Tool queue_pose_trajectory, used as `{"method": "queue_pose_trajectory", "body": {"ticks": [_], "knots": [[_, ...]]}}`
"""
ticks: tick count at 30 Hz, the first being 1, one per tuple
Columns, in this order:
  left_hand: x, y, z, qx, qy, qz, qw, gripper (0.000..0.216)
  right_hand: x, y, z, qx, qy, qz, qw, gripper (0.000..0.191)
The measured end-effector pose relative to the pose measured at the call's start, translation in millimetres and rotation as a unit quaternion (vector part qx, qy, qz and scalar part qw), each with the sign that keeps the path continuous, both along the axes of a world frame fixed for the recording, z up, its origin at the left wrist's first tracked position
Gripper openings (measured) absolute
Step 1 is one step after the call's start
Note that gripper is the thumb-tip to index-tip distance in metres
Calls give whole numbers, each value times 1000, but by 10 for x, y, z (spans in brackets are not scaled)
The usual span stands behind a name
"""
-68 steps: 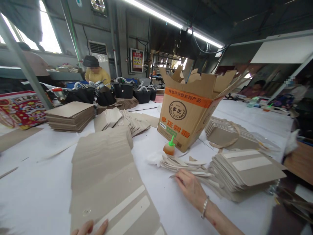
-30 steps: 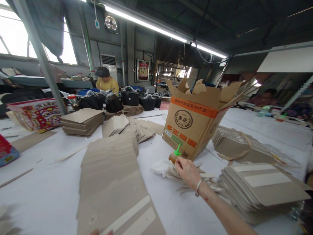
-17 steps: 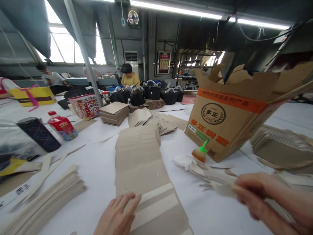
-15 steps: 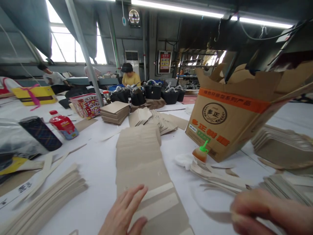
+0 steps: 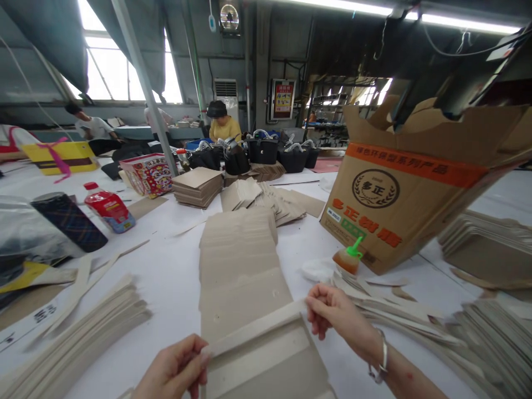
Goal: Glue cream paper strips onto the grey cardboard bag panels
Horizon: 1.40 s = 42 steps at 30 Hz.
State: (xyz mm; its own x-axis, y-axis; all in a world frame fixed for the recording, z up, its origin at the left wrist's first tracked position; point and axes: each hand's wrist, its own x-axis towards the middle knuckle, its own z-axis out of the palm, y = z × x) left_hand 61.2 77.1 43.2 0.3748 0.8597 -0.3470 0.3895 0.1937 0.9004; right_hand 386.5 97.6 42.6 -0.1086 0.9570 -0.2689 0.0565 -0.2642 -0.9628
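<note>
A long overlapped row of grey card sheets [image 5: 241, 260] runs down the white table toward me. Across the nearest sheet lies a pale card strip [image 5: 257, 328]. My left hand [image 5: 174, 372] pinches the strip's left end and my right hand [image 5: 336, 317], with a bracelet at the wrist, pinches its right end. Both hands sit at the near end of the row. A pile of loose pale strips [image 5: 386, 307] lies just right of my right hand, next to a small glue bottle [image 5: 348, 259] with a green nozzle.
A big brown carton [image 5: 407, 194] leans at the right. Grey sheet stacks [image 5: 490, 244] lie right, another stack [image 5: 75, 343] near left. A red-capped bottle [image 5: 108, 209], dark pouch [image 5: 68, 221] and printed box [image 5: 146, 174] sit left. A person in yellow [image 5: 223, 126] works behind black bags [image 5: 261, 151].
My right hand reached to the strip pile by the glue bottle, drew one strip back, and now both hands hold it across the nearest sheet. The view swung left.
</note>
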Motion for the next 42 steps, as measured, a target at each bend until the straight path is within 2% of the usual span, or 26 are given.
{"method": "queue_pose_trajectory", "body": {"ticks": [4, 8, 13, 18, 25, 32, 42], "knots": [[-97, 206, -178, -20, 31, 63, 997, 50, -91, 244, -240, -5, -35, 6, 999, 30], [-157, 444, -333, -40, 84, 149, 985, 57, -217, 542, -356, 4, -70, 2, 998, 25], [-176, 674, -406, -15, 96, 197, 976, 52, -288, 800, -460, 14, -116, -16, 993, 16], [-114, 742, -430, -18, 90, 215, 972, 46, -299, 884, -508, 9, -135, -20, 991, 13], [-64, 794, -503, -50, 103, 237, 965, 25, -291, 980, -604, -7, -126, -5, 992, 20], [-88, 818, -566, -67, 119, 240, 961, 25, -290, 982, -608, -27, -128, -6, 991, 24], [-107, 837, -598, -52, 95, 245, 963, 31, -320, 1002, -615, -33, -128, -20, 991, 22]]}}
